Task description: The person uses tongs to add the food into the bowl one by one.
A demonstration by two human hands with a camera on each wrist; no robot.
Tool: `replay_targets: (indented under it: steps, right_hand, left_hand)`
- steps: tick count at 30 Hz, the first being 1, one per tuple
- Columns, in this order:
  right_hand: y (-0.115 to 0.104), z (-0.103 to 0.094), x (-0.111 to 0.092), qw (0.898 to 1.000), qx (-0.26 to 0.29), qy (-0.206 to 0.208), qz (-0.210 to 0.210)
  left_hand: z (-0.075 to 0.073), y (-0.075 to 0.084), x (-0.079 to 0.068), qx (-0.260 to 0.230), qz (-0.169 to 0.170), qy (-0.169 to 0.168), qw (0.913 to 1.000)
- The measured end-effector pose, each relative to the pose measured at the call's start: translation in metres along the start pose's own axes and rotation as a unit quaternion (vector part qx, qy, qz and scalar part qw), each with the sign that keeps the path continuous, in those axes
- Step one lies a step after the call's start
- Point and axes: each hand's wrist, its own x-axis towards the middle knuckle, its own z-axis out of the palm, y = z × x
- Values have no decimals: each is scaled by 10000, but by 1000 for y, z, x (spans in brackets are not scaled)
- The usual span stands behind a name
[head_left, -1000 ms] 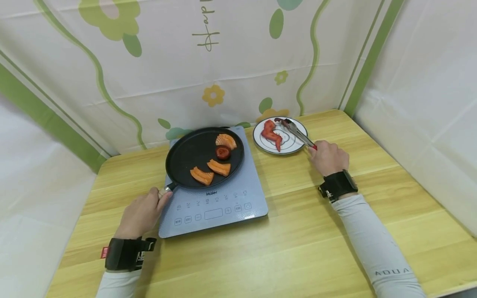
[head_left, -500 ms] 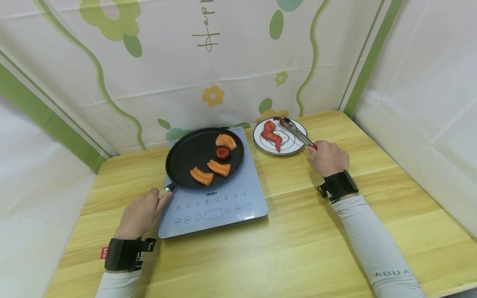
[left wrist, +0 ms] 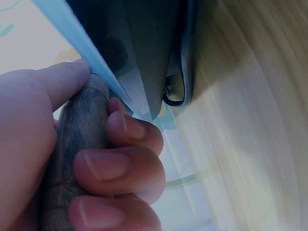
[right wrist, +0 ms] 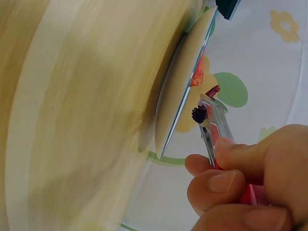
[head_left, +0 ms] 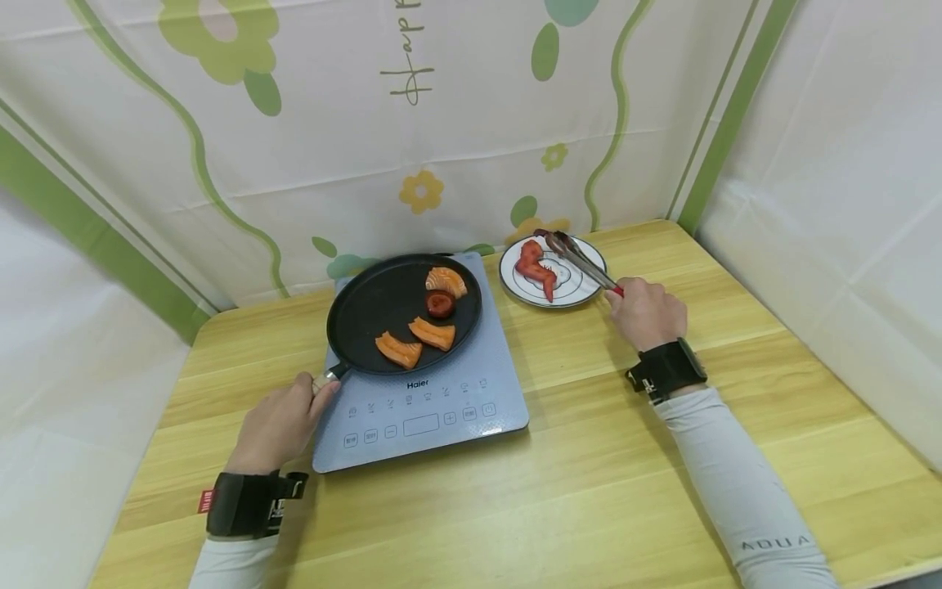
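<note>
My left hand [head_left: 275, 425] grips the wooden handle [left wrist: 79, 130] of a flat black frying pan [head_left: 375, 298], fingers wrapped round it in the left wrist view. In the pan lie three orange salmon pieces [head_left: 432, 333] and a round dark-red slice [head_left: 440, 303]. My right hand [head_left: 649, 312] holds red-handled metal tongs [head_left: 591, 266], thumb along one arm. Their tips are closed on a dark reddish-brown piece of food [head_left: 552, 239] over the far side of a white plate [head_left: 589, 289]. A red chicken wing [head_left: 536, 266] lies on that plate.
The pan sits on a grey-blue induction cooker [head_left: 471, 384] with its touch panel facing me. A wooden table [head_left: 589, 474] carries everything. White patterned cloth [head_left: 471, 114] rises behind the table, and white cloth [head_left: 846, 204] stands at the right side.
My right hand and the tongs have shifted slightly left, carrying the dark piece toward the plate's far rim. My left hand, the pan and its food have stayed in place.
</note>
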Motion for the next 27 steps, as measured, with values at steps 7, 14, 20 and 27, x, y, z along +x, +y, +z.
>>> replay_targets:
  steps: [7,14,20,27]
  right_hand:
    - [-3,-1,0,10000,-36,51,-13]
    - [-5,-2,-1,10000,-25,77,-39]
    - [-8,-3,-2,9999,-13,87,-86]
    - [-10,-5,-3,9998,5,157,-137]
  left_hand:
    - [0,0,-1,-13,-28,-3,10000]
    - [0,0,0,-35,-34,-16,10000]
    - [1,0,0,-39,-50,-49,10000]
    - [0,0,0,-51,-56,-63,10000]
